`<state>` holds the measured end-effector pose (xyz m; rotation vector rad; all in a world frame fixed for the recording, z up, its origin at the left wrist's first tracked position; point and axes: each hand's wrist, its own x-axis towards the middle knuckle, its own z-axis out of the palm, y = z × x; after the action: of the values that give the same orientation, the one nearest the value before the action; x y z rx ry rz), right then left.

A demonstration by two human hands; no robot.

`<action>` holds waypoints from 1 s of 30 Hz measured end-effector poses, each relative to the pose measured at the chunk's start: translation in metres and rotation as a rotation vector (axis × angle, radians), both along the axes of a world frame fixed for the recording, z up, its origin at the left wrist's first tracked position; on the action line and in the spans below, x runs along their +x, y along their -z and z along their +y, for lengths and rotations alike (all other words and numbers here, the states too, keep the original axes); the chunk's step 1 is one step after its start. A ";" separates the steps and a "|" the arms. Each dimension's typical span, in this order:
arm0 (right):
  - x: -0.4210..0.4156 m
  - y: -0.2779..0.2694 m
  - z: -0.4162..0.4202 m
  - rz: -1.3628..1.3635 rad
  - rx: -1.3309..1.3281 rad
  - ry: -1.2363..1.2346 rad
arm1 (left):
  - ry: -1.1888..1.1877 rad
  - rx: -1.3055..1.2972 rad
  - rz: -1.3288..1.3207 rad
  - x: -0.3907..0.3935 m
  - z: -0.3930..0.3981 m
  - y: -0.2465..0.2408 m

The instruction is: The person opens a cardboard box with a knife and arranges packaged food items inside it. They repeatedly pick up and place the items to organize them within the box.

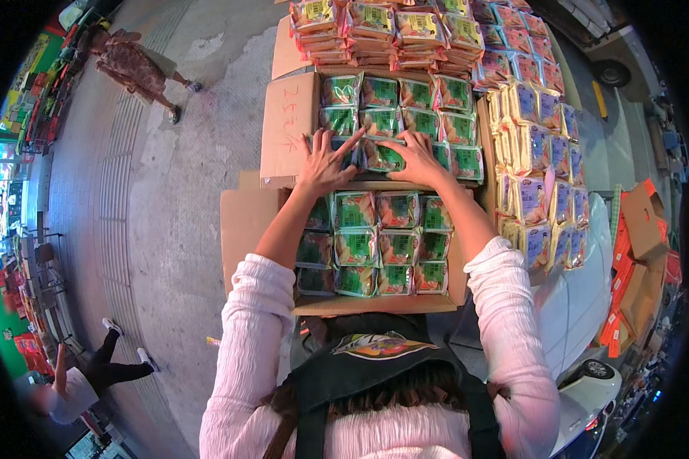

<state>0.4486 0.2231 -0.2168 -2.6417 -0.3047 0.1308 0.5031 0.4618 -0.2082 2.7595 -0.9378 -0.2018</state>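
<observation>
My left hand (pixel 323 164) lies with fingers spread over green snack packets at the left side of the upper cardboard box (pixel 290 137). Its index finger reaches toward the upper left corner of a green packet (pixel 379 158) in the box's near row. My right hand (pixel 418 159) has its thumb and index finger around the right part of that same packet. More green packets (pixel 419 121) lie in rows beyond my hands. Nearer to me, a second open box (pixel 373 304) holds similar green packets (pixel 356 246). Some packets under my fingers are partly hidden.
Yellow-labelled packets (pixel 370 20) are stacked beyond the box, with pink-and-blue ones (pixel 517 40) alongside. Purple-labelled packets (pixel 533 198) rise at the right. Two people (pixel 138 66) are on the pavement at left. A white car (pixel 585 396) and cut cartons (pixel 637 298) are at right.
</observation>
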 end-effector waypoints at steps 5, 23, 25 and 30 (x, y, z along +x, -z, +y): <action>0.001 0.011 -0.006 -0.090 -0.039 -0.074 | 0.051 -0.004 -0.050 0.003 -0.002 0.025; -0.167 0.026 0.078 -0.071 0.058 0.724 | -0.645 -1.057 0.182 -0.130 0.053 0.021; -0.166 0.031 0.086 -0.118 0.092 0.746 | -0.527 -0.860 0.077 -0.159 0.068 0.030; -0.156 0.054 0.079 -0.240 0.128 0.765 | -0.358 -0.706 0.108 -0.198 0.076 0.032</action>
<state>0.2930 0.3017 -0.2712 -2.4569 0.6053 -0.4386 0.3049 0.5379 -0.2401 2.1712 -0.3659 0.0396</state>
